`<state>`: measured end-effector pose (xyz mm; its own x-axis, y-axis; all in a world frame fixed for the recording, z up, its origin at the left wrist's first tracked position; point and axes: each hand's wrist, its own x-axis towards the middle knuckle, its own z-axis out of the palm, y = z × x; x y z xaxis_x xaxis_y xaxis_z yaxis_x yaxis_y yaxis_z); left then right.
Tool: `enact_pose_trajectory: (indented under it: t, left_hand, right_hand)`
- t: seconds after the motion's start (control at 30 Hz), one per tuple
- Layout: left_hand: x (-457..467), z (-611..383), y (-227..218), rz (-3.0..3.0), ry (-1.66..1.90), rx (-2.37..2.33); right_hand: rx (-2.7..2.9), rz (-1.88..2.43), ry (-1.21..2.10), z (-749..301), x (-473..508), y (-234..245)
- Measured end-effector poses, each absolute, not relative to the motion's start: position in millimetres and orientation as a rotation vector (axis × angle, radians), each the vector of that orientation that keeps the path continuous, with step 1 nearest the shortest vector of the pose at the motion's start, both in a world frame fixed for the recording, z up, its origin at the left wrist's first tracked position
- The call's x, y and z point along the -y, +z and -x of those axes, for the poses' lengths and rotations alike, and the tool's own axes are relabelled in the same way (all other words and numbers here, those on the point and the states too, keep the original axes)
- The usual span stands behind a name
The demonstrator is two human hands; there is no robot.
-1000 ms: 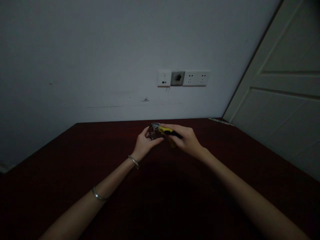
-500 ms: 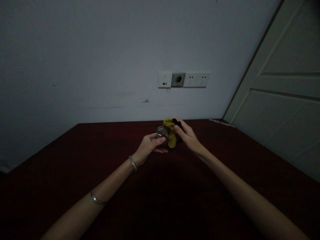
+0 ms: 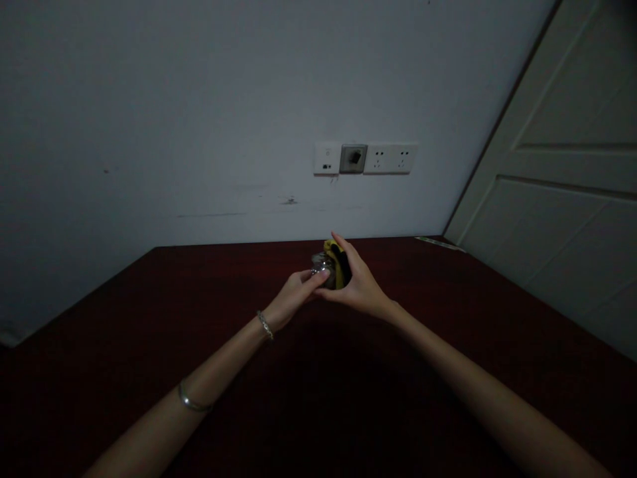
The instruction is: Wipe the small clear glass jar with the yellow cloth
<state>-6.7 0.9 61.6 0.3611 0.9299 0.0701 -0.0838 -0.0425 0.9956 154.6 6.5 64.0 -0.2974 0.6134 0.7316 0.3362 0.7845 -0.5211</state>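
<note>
My left hand (image 3: 293, 293) is closed around a small, clear, shiny container (image 3: 318, 261), perhaps a glass jar; its lower part is hidden by my fingers. Against the container's right side lies a yellow and black cloth (image 3: 340, 273). My right hand (image 3: 367, 289) is curved round that cloth from the right, fingers over the top and thumb below, pressing it onto the container. Both hands meet above the dark red tabletop, near its far edge. The poor light makes the container's exact shape unclear.
The dark red table (image 3: 209, 285) runs back to a pale wall (image 3: 223, 119). Sockets and switches (image 3: 365, 159) are set in the wall above the hands. A panelled door (image 3: 562, 192) stands on the right, and a thin printed strip (image 3: 440, 244) lies at the table's back right.
My right hand has turned and shifted slightly left, from pinching the cloth at its edge to cupping it against the container. My left hand has stayed almost in place.
</note>
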Motion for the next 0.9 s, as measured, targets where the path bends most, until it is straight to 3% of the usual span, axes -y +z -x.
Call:
enact_pose_trajectory:
  t: [0.37,0.9]
  left_hand:
    - [-12.9,8.0,45.6,-1.475,1.122,-0.668]
    - [-10.3,7.4,30.2,-1.548,1.114,-0.665]
  right_hand:
    - [1.698,0.830,0.789,-151.3,-12.7,63.1]
    - [1.871,0.861,0.602,-169.4,-28.2,73.8]
